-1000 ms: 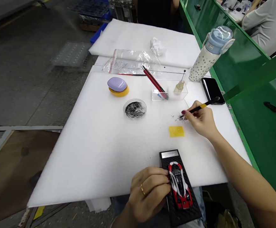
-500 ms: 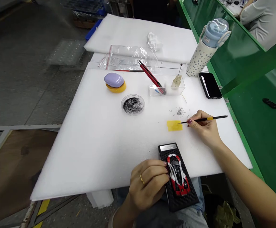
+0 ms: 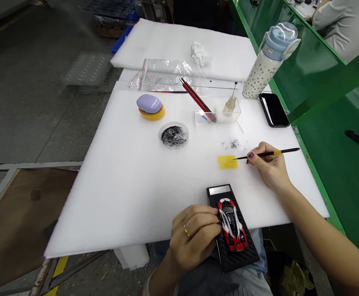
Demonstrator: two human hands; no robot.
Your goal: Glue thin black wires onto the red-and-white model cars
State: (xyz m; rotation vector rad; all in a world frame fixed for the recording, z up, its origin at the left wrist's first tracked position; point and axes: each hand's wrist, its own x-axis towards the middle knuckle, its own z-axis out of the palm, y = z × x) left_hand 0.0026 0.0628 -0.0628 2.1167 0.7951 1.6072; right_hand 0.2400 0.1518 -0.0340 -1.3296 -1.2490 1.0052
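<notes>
Two hands are working over a white foam sheet (image 3: 105,213) in the head view. Your right hand (image 3: 268,166) is pinching a slim black tool with a yellow band (image 3: 286,151), and its fine tip is reaching a yellow patch (image 3: 228,162) near a loose scatter of black bristles (image 3: 234,144). Your left hand (image 3: 193,238) is curling against a black textured base (image 3: 237,258) carrying a red-and-white model car (image 3: 231,224) at the sheet's near edge, though you can't tell whether it's gripping. You appear to be doing fine tip work, so the next move is calling for a light, steady touch.
</notes>
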